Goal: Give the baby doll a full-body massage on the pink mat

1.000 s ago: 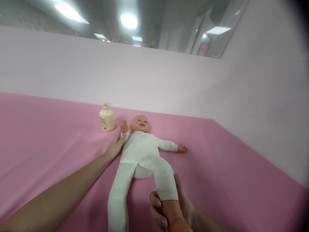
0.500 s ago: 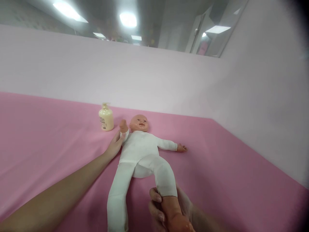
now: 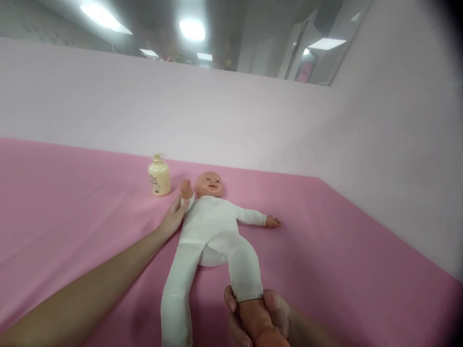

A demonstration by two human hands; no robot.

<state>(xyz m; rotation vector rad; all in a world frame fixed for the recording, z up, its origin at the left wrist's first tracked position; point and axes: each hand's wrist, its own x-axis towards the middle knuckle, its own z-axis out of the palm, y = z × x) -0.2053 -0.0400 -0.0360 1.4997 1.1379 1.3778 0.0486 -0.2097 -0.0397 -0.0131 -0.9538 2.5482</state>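
Observation:
A baby doll [image 3: 210, 219] with a white cloth body lies on its back, head toward the wall. My left hand [image 3: 174, 217] is closed around the doll's forearm on the left, just below its raised plastic hand. Some of its fingers are hidden behind that arm. At the bottom, my right hand [image 3: 278, 311] wraps the doll's lower leg on the right, where the white cloth meets the bare plastic. The thumb lies on one side and the fingers on the other. The doll's other arm stretches out sideways, and its other leg extends straight toward me.
A pale yellow pump bottle [image 3: 159, 178] stands upright left of the doll's head. Pink padding [image 3: 325, 250] covers the surface. White walls [image 3: 217, 115] border it at the back and right, with a mirror or window [image 3: 231, 33] above.
My right hand has shifted slightly, its thumb now showing over the doll's lower leg. That leg has moved a little left and down. My left hand stays almost still.

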